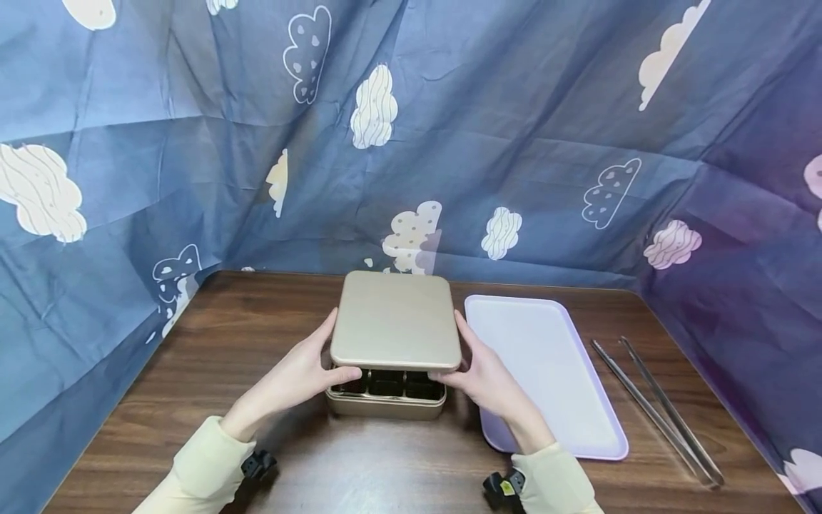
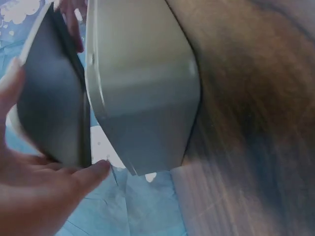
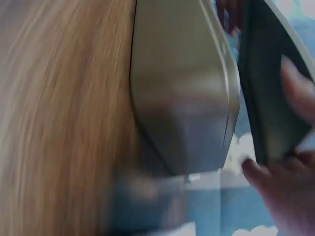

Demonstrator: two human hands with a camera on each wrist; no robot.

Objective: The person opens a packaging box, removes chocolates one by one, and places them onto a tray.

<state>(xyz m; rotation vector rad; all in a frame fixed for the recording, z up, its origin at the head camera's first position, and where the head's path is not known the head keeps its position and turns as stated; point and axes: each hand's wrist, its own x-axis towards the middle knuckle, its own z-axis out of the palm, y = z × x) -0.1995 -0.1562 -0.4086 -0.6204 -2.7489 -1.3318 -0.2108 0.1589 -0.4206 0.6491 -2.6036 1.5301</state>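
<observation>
Pinching lid (image 1: pixel 396 318) at opposite edges with left hand (image 1: pixel 300 371) and right hand (image 1: pixel 486 375), probably for balance | held above box (image 1: pixel 385 409) | with tray (image 1: pixel 546 371) right of box

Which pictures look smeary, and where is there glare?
Head view: fairly sharp, pale glare on the table near the bottom edge; left wrist view: wood grain softly blurred; right wrist view: smeariest, wood streaked, a dark unrecognisable blur below the box.

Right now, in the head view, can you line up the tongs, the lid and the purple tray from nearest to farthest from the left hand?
1. Lid: nearest, held by the left hand.
2. Purple tray: right of the lid.
3. Tongs: farthest, right of the tray.
</observation>
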